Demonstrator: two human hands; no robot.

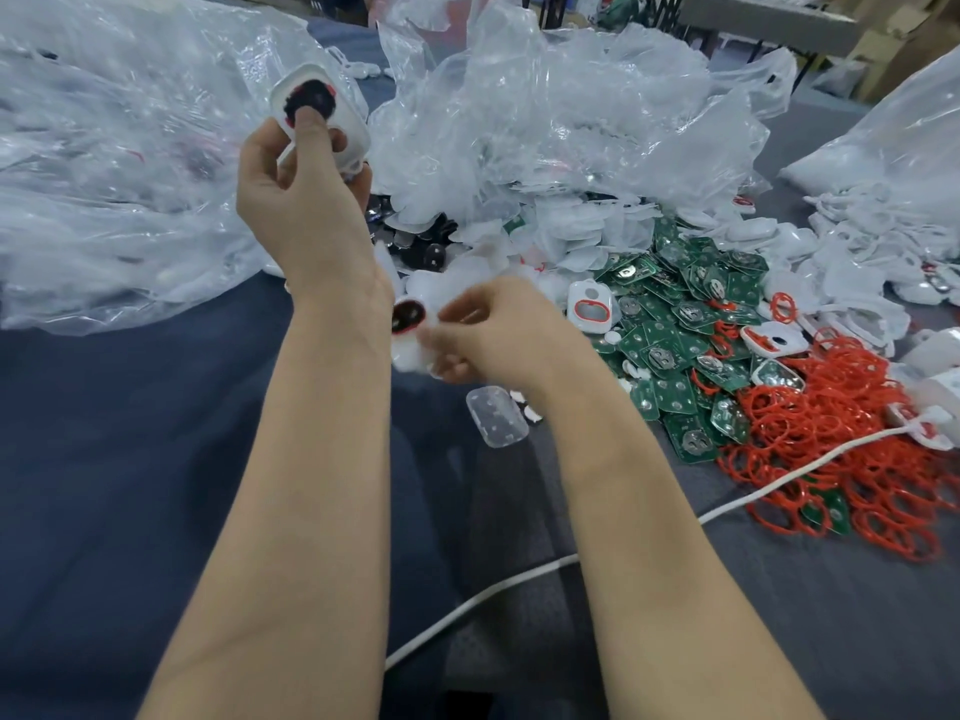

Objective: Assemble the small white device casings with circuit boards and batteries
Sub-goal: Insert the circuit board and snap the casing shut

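Gripping white casing in left hand, pinching second casing in right hand. Could drop through loose pinch.

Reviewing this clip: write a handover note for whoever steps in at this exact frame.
Left hand: raised, grips a white casing, thumb on its dark insert.
Right hand: lower, holds a second casing, blurred.
Green circuit boards, red rings and loose casings lie heaped on the right.
Done: neither held casing looks closed. Left: finish both, then work through the heaps.
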